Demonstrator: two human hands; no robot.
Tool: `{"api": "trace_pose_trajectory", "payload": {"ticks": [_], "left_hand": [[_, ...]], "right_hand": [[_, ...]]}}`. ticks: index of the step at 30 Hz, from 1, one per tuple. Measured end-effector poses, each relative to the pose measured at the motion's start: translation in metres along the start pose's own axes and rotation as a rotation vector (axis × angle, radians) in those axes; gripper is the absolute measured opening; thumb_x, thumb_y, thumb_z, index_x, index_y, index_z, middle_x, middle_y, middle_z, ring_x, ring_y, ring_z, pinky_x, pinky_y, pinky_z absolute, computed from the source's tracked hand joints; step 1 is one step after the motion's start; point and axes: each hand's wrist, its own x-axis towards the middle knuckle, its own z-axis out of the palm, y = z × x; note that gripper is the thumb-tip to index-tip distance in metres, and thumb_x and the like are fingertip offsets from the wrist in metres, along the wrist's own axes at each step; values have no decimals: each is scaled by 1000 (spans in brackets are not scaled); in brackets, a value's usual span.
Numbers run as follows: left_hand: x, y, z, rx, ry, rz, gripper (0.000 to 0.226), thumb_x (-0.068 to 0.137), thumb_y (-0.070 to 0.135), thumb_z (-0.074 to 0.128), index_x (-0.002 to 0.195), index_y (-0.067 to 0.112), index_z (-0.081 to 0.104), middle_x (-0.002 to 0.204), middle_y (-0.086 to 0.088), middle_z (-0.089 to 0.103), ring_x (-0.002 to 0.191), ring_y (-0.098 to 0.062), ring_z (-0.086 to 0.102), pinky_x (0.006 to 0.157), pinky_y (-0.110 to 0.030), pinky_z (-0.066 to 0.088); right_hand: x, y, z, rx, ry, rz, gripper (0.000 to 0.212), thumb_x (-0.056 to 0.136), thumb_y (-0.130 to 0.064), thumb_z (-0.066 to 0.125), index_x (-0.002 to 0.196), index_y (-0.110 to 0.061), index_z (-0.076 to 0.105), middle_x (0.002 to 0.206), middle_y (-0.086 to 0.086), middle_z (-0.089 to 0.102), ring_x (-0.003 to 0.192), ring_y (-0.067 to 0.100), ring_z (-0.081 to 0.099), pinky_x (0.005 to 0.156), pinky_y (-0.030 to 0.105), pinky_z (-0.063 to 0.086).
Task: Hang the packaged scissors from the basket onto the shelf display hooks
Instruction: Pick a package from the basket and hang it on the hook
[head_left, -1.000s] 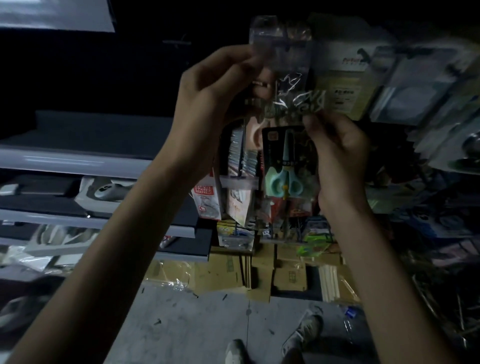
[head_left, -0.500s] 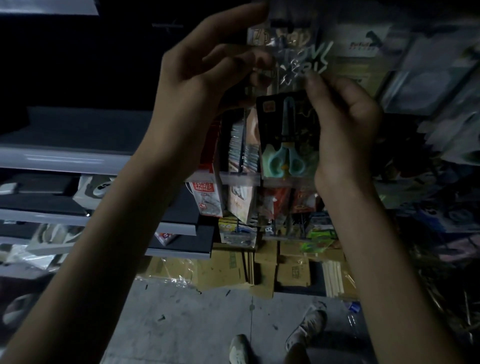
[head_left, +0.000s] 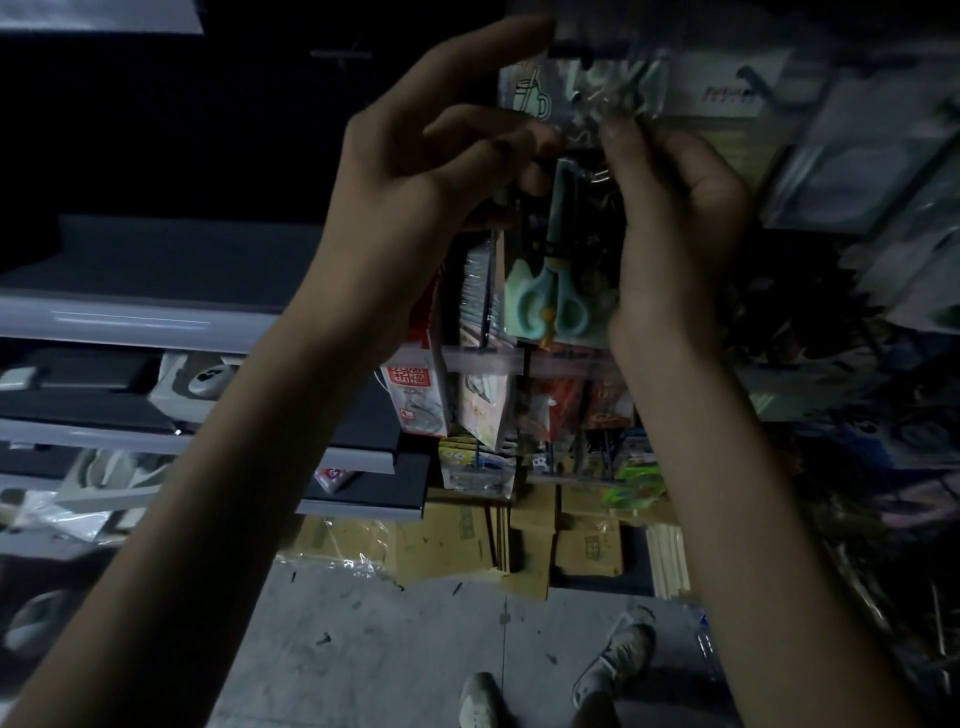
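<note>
One packaged scissors (head_left: 550, 291) is held raised among top row of hanging goods, not yet seen seated on hook; hanging judged unfinished. Upper left edge is pinched by left hand (head_left: 441, 171), index finger extended upward. Right edge is gripped by right hand (head_left: 675, 208). Basket not in view, so remaining stock cannot be told. Characters are printed on red box (head_left: 413, 376); lettering on white pack (head_left: 727, 93) is blurred, unreadable.

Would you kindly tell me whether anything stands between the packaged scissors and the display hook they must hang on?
The left hand and right hand both hold the packaged scissors. Just above the pack's top edge hang clear packets, crowding the space over it. The hook itself is too dark to make out.
</note>
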Motion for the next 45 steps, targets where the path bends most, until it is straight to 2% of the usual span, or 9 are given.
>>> {"api": "trace_pose_trajectory", "payload": {"ticks": [8, 12, 17, 23, 28, 35, 40, 43, 45], "left_hand": [[2, -1, 2, 6, 4, 6, 47, 105, 3, 56, 150, 12, 49, 116, -17, 73, 108, -33, 71, 96, -46, 62], [2, -3, 1, 9, 1, 22, 47, 105, 4, 57, 150, 12, 49, 114, -16, 73, 108, -33, 71, 96, -52, 60], [0, -8, 1, -3, 8, 73, 46, 105, 4, 56, 149, 12, 49, 114, -20, 72, 108, -34, 70, 97, -55, 58], [-9, -27, 1, -100, 72, 53, 36, 103, -4, 54, 138, 4, 57, 109, -12, 69, 107, -18, 70, 93, -36, 59], [-13, -54, 3, -5, 223, -6, 32, 99, -2, 64, 127, 11, 67, 109, -9, 74, 108, -19, 72, 97, -38, 60], [-11, -81, 12, -50, 355, -124, 24, 97, 10, 73, 121, 13, 70, 105, -14, 75, 100, -24, 74, 89, -38, 60], [-10, -91, 17, -83, 365, -157, 13, 97, 8, 73, 110, 12, 75, 100, -12, 76, 91, -17, 73, 80, -33, 60], [-7, -94, 18, -113, 395, -163, 9, 96, 5, 74, 104, 9, 76, 91, -9, 76, 82, -11, 70, 74, -25, 58], [-6, -94, 19, -128, 407, -175, 9, 95, 5, 74, 102, 10, 76, 89, -6, 76, 82, -11, 71, 72, -22, 58]], "right_hand": [[6, 7, 4, -34, 22, 10, 22, 93, -24, 76, 101, -4, 77, 95, 6, 79, 98, 22, 74, 89, 40, 61], [10, 8, 5, -38, 29, 4, 21, 93, -24, 75, 101, -5, 78, 95, 4, 79, 97, 18, 74, 84, 30, 58], [11, 11, 4, -45, 31, 14, 20, 92, -23, 75, 101, -6, 78, 94, 4, 79, 96, 20, 74, 84, 33, 59], [9, 9, 3, -49, 28, 46, 10, 90, -26, 78, 94, -17, 79, 90, -1, 78, 93, 19, 73, 85, 42, 60], [10, 4, 2, -17, 28, 68, 6, 92, -21, 77, 94, -17, 76, 84, -12, 77, 85, -1, 70, 74, 16, 52], [8, -1, 5, -15, 43, 114, 4, 92, -23, 78, 92, -19, 76, 86, -6, 79, 87, 8, 72, 82, 33, 58], [9, -1, 5, -2, 60, 128, 4, 91, -21, 78, 93, -18, 77, 86, -5, 79, 85, 8, 73, 79, 30, 59], [7, -2, 7, 23, 87, 112, 24, 89, -14, 80, 110, -6, 72, 96, -3, 77, 89, 2, 72, 76, 16, 54], [3, 0, 6, 38, 108, 80, 33, 86, -6, 81, 115, -2, 66, 102, 3, 75, 93, 6, 72, 78, 16, 54]]}}
